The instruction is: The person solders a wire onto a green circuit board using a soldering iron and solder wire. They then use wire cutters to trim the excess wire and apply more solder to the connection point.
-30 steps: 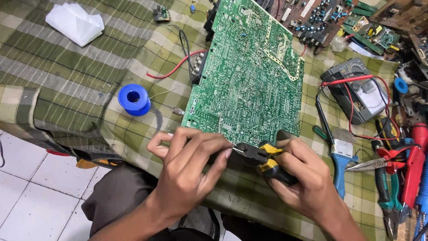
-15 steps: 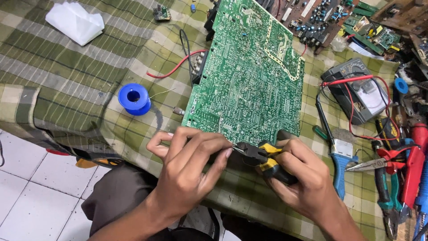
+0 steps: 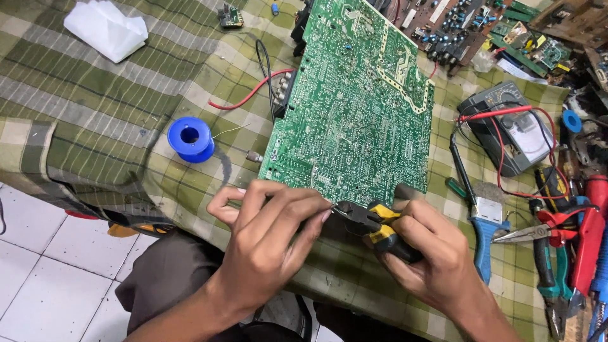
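Green circuit board point(image 3: 354, 101) lies flat on the checked green cloth point(image 3: 95, 101), solder side up, and it is the biggest thing on the table. Its near edge sits just above the two hands, right beside the spot where they meet. The right hand point(image 3: 430, 259) is wrapped tight around the yellow and black handles of small cutters point(image 3: 370, 225), and the dark tip of the cutters points left, toward the left fingers. The left hand point(image 3: 272, 234) is curled, with its fingertips point(image 3: 323, 212) pinched together right at the cutter tip; something very small may be held there, but it is too tiny to tell. To the right of the grip lie a grey meter point(image 3: 513, 130) with red and black leads, a blue-handled tool point(image 3: 486, 234), and red-handled pliers point(image 3: 544, 228). To the upper left of the grip sits a blue spool of solder wire point(image 3: 190, 139), and a red wire point(image 3: 247, 95) curls by the board. Far off to the upper left lies a white cloth point(image 3: 104, 28).
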